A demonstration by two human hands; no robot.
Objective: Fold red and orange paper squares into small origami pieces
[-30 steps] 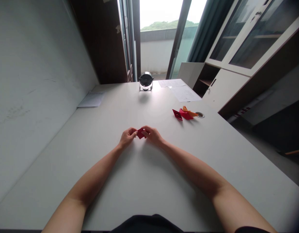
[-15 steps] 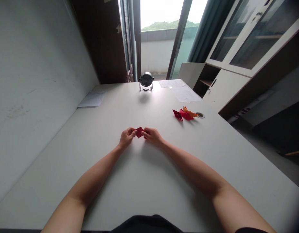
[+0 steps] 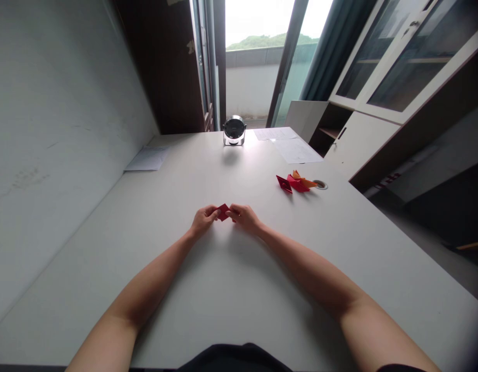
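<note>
A small folded piece of red paper [image 3: 223, 212] is held between my two hands over the middle of the white table. My left hand [image 3: 203, 217] pinches its left corner between thumb and fingers. On the other side, my right hand [image 3: 243, 217] grips the right corner, its fingertips partly hidden behind the paper. Farther off to the right lie folded paper pieces: a red one [image 3: 284, 184] standing tilted, and beside it a red and orange cluster [image 3: 299, 182].
A round black device on a metal stand [image 3: 234, 129] sits at the table's far edge. Printed sheets [image 3: 295, 150] lie at the far right, and another sheet [image 3: 147, 158] by the left wall. A cable hole [image 3: 320, 184] is next to the orange paper. White cabinets [image 3: 366, 139] stand at right.
Both hands keep their hold on the red paper and have barely moved. The right fingers have shifted slightly, and a bit of red now shows below them.
</note>
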